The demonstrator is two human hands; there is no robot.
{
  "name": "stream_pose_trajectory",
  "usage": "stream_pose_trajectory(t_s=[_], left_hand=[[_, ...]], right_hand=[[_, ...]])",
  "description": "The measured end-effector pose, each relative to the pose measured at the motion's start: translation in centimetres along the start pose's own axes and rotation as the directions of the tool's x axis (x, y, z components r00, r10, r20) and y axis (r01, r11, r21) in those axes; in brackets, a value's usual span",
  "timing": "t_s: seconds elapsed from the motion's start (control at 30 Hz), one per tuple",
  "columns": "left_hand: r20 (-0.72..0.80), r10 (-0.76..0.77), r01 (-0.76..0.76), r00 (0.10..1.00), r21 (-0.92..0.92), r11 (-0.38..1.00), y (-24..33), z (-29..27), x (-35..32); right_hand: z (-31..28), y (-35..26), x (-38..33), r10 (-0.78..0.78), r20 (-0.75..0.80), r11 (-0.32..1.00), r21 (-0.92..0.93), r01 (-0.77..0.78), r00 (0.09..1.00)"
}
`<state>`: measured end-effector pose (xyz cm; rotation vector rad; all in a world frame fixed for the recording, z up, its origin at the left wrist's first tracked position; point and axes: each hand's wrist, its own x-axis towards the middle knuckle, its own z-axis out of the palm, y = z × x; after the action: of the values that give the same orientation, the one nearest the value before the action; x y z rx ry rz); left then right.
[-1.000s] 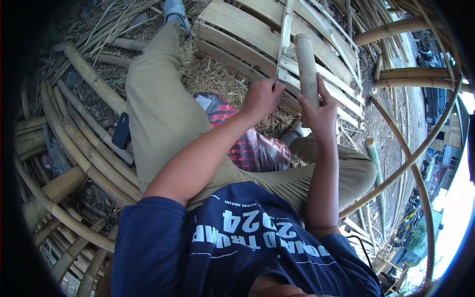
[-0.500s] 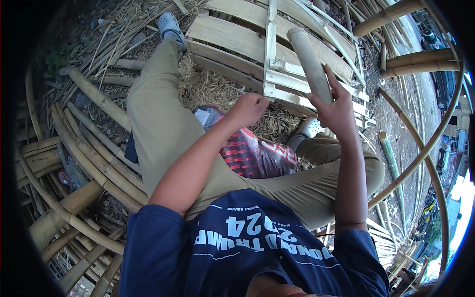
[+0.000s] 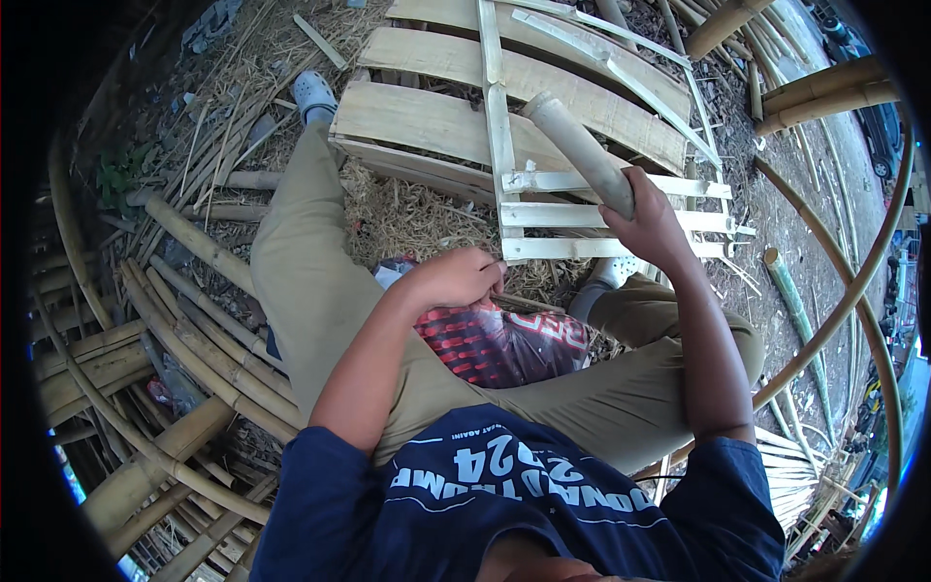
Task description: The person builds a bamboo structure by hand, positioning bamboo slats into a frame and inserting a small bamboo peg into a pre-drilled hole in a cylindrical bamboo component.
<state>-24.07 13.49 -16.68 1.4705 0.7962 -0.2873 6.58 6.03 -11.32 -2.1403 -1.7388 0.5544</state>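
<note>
A short, thick length of bamboo [image 3: 580, 150] is gripped near its lower end by my right hand [image 3: 647, 221]. It slants up to the left over a frame of pale bamboo strips [image 3: 616, 215]. My left hand [image 3: 458, 279] is closed at the frame's near left corner, its fingertips pinched together; whatever they hold is hidden. Several cross strips of the frame run to the right from a long upright strip [image 3: 497, 126]. Beneath the frame lie wide pale slats [image 3: 417, 114], forming a low slatted platform. A red and dark printed cloth [image 3: 504, 344] is bunched between my legs.
Bent bamboo poles [image 3: 204, 330] crowd the left side. More poles [image 3: 834, 301] arch across the right, near a green bamboo length [image 3: 800, 306] on the ground. Shavings [image 3: 402, 218] cover the ground by my feet. A dark vehicle [image 3: 876, 136] stands at the far right.
My left hand has moved down and slightly left, with the frame's near corner also lower. My right hand has lowered the thick bamboo, which now tilts further left. The whole view has shifted a little.
</note>
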Motion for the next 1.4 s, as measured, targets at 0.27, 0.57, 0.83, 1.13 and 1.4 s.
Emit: stream_pose_trajectory(t_s=[0.27, 0.57, 0.83, 1.13, 1.4], left_hand=[[-0.497, 0.155, -0.315, 0.854, -0.256, 0.914, 0.4, -3.5, 3.6], [-0.604, 0.101, -0.4, 0.791, -0.385, 0.832, 1.9, -3.4, 5.8], [-0.533, 0.053, -0.343, 0.845, -0.462, 0.818, 1.6, -3.2, 3.8], [-0.385, 0.032, -0.235, 0.922, -0.495, 0.837, 0.9, -1.8, 2.8], [-0.343, 0.111, -0.281, 0.933, -0.5, 0.819, 0.5, -2.1, 2.4]], right_hand=[[0.9, 0.0, 1.0, -0.076, -0.233, 0.996, 0.022, 0.084, 0.97], [2.7, 1.0, 1.6, 0.038, -0.128, 0.994, 0.109, -0.024, 0.991], [2.0, -0.6, 0.7, 0.003, -0.123, 0.992, 0.122, 0.012, 0.992], [2.0, -0.7, -0.3, 0.003, -0.094, 0.992, 0.123, 0.008, 0.996], [2.6, -0.6, -0.6, -0.02, -0.067, 0.994, 0.102, 0.027, 0.998]])
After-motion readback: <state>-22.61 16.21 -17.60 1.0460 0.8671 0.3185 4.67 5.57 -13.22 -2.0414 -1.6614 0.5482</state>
